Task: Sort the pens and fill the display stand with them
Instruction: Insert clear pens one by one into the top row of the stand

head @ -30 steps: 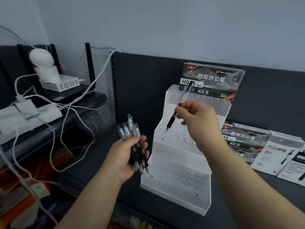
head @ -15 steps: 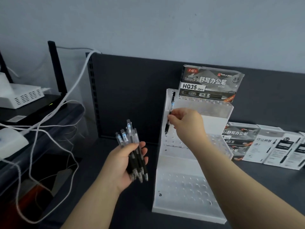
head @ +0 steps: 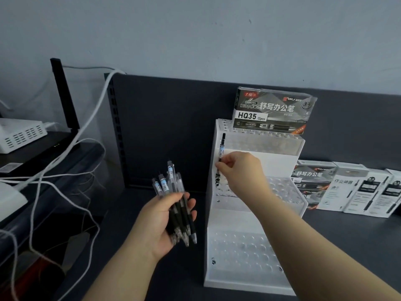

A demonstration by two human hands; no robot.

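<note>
Lowest step of the display stand [head: 243, 253]: a clear, three-stepped rack that stands on the dark tabletop [head: 130, 216], each step pierced with rows of round holes. The holes of this nearest step hold nothing.

Left of the stand, level with its lowest step: the person's left hand [head: 165, 222], palm turned inward, fingers curled round a bundle of pens [head: 176, 205]. The pens have clear barrels and black grips. Their tips point down past the heel of the hand, and their capped ends rise above the fingers.

Middle step of the stand, left end: the right hand [head: 240, 172] reaches in from the right, thumb and fingertips pinching a single pen [head: 221, 148] about halfway along its barrel. This pen stands nearly upright against the stand's left wall. Its tip meets the leftmost hole of the middle step; how deep it sits cannot be told.

Top step of the stand: a pen box [head: 273, 111] marked HQ35 stands on its long edge along the rear, printed face forward.

Right of the stand, on the tabletop: more pen boxes [head: 347, 190] in a row, dark ones nearest the stand and white ones beyond.

Behind the stand: a dark back panel [head: 173, 131], then a pale wall [head: 195, 35].

Far left of the stand: a shelf bearing a white vented device [head: 21, 135], a black antenna [head: 64, 94] and looping white cables [head: 91, 118].
</note>
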